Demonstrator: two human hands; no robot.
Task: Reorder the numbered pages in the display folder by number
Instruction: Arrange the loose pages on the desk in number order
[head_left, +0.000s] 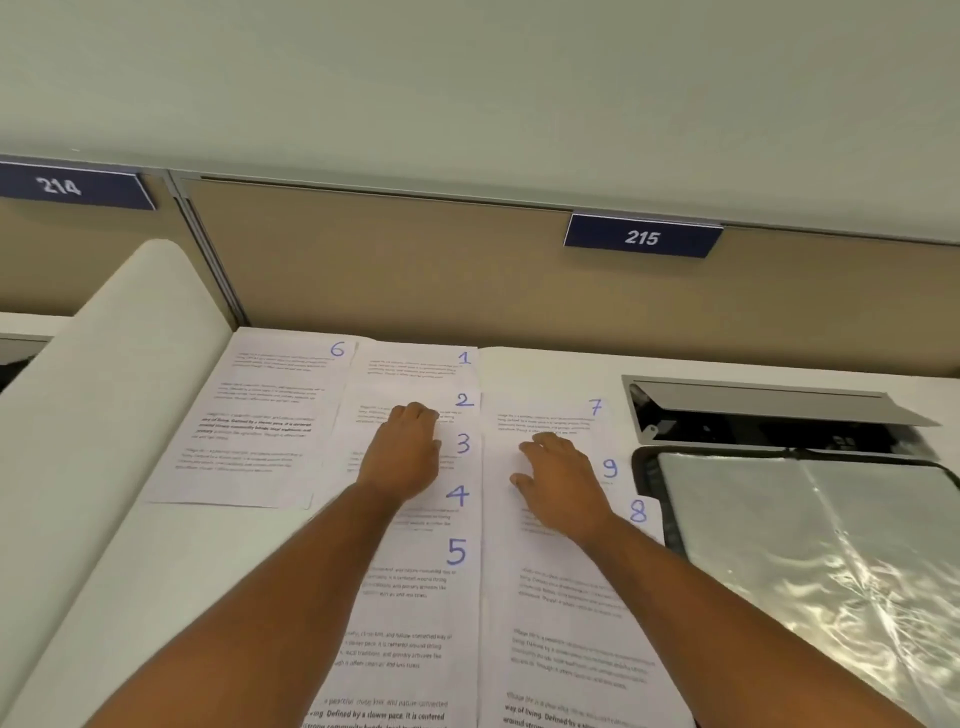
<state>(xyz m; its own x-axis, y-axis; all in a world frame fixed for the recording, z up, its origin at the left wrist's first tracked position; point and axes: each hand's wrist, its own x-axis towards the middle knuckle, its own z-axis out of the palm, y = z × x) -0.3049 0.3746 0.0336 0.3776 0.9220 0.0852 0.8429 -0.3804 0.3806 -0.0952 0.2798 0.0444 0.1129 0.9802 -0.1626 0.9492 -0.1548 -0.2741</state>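
My left hand (402, 454) rests knuckles-up, fingers curled down, on a fanned column of pages (415, 597) numbered 1 to 5, whose long axis runs away from me toward the desk's back panel (363, 260), numbers at their top right corners. My right hand (563, 480) lies flat, fingers relaxed, on the neighbouring stack (561, 649) showing 7, 9 and 8. Page 6 (249, 421) lies left of the column, tilted slightly. The open display folder (810, 551) sits right of the stacks, its plastic sleeves glinting.

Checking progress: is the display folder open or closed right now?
Open: the display folder lies spread flat on the desk, its clear sleeves facing up.
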